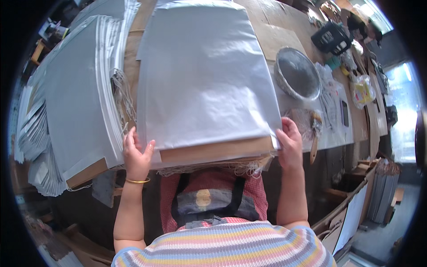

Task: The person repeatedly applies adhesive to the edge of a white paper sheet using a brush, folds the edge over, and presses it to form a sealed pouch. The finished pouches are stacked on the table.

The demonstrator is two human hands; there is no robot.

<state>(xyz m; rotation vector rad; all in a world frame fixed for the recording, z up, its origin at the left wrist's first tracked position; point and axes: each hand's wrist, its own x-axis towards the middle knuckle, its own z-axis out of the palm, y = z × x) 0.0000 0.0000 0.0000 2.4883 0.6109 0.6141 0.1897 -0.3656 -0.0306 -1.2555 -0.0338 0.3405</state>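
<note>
A large silver-grey paper sheet (pixel 204 80), perhaps the side of a flat paper bag, lies in front of me on a stack. A brown cardboard strip (pixel 218 149) runs along its near edge. My left hand (pixel 138 155), with a gold bangle at its wrist, is at the near left corner, thumb and fingers apart. At the near right corner, my right hand (pixel 290 143) pinches the sheet's edge between thumb and fingers. Pale string (pixel 244 168) hangs in loops beneath the stack's near edge.
On the left lie piles of folded grey paper bags (pixel 73 98) with cords (pixel 122 91) beside them. To the right are a round metal basin (pixel 298 73), a brush (pixel 315 133), a phone (pixel 344 113) and a black basket (pixel 331 38). A wooden box (pixel 342 202) stands below, lower right.
</note>
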